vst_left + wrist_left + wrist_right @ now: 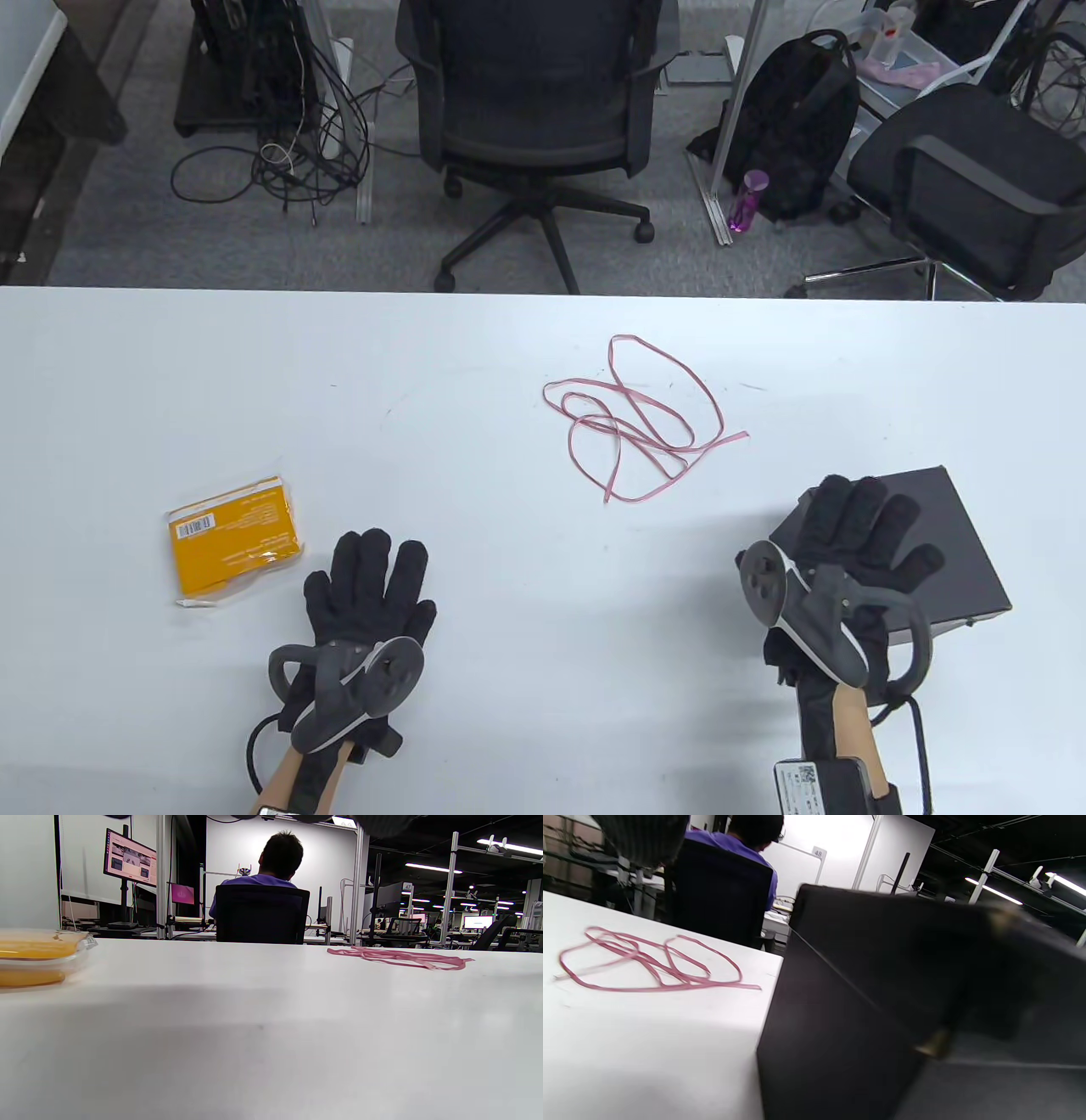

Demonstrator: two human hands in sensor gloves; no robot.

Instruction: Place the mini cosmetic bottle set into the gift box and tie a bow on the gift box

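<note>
A black gift box (950, 531) lies closed at the table's right, filling much of the right wrist view (882, 984). My right hand (865, 531) rests on its lid with spread, straight fingers. A yellow plastic-wrapped pack, the cosmetic set (233, 539), lies at the left; its edge shows in the left wrist view (38, 957). My left hand (373, 586) lies flat on the table to the right of the pack, fingers straight, holding nothing. A loose pink ribbon (636, 416) sprawls mid-table, also seen in both wrist views (398, 957) (653, 963).
The white table (424, 382) ends at its far edge, with office chairs (534, 127), a backpack (797, 127) and cables on the floor beyond. A seated person (271, 870) faces away at another desk.
</note>
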